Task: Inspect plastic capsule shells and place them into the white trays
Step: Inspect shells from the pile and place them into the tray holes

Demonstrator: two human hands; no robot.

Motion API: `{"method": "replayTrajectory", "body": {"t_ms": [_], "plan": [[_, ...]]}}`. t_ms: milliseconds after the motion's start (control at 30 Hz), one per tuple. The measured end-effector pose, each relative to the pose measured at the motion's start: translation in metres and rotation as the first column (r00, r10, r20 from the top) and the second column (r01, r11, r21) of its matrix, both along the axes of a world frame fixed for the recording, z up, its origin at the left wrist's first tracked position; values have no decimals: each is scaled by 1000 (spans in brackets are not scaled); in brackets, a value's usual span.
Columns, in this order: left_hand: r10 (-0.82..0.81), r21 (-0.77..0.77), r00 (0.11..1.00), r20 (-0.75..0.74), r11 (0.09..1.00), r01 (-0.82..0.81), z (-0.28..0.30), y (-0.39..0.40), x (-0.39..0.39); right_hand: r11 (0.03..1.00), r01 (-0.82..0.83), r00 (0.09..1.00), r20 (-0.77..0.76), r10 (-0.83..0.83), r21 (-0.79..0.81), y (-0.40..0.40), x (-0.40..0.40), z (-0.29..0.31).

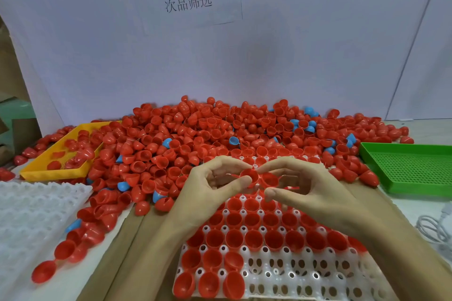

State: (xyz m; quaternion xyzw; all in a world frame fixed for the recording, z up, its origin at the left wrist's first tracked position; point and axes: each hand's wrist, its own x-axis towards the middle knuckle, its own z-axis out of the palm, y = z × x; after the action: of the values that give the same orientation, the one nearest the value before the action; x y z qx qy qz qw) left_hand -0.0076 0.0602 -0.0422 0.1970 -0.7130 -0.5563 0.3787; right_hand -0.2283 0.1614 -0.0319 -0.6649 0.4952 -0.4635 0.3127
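Observation:
A big heap of red capsule shells [208, 134], with a few blue ones mixed in, covers the back of the table. In front of me lies a white tray [305, 273] whose far rows hold red shells, open side up. Above its far end my left hand [210, 185] pinches a red shell [249, 176] between thumb and fingers. My right hand [310, 185] pinches a second red shell [270, 179] right beside it. The two shells touch.
A yellow tray [36, 173] with several red shells sits at the back left. A green perforated tray [411, 168] lies at the right. Another white tray [31, 212] lies at the left, with loose shells along its edge. A white cable [437, 227] coils at the far right.

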Motion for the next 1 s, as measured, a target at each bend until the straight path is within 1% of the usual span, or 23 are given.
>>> {"method": "replayTrajectory", "body": {"t_ms": [100,200,333,433,733,1000], "plan": [[10,-24,1000,26,1000,-9,1,0,2,999,23,1000,7,-23,-26,0,0,-2],[-10,-45,1000,6,999,10,1,2,0,998,42,999,-14,-43,-38,0,-1,-4],[1,-90,1000,-11,996,-2,-2,4,-2,996,73,997,13,-73,-41,-1,-3,-5],[-12,-113,1000,-24,994,9,-3,4,-4,995,87,996,-4,-87,-51,-2,-5,-6],[-21,-109,999,-37,994,17,-5,5,-5,993,84,996,-37,-87,-80,-1,-6,-7],[-41,-48,995,-95,998,37,-4,3,-4,999,45,999,26,-44,-27,-1,-1,-7]]}}
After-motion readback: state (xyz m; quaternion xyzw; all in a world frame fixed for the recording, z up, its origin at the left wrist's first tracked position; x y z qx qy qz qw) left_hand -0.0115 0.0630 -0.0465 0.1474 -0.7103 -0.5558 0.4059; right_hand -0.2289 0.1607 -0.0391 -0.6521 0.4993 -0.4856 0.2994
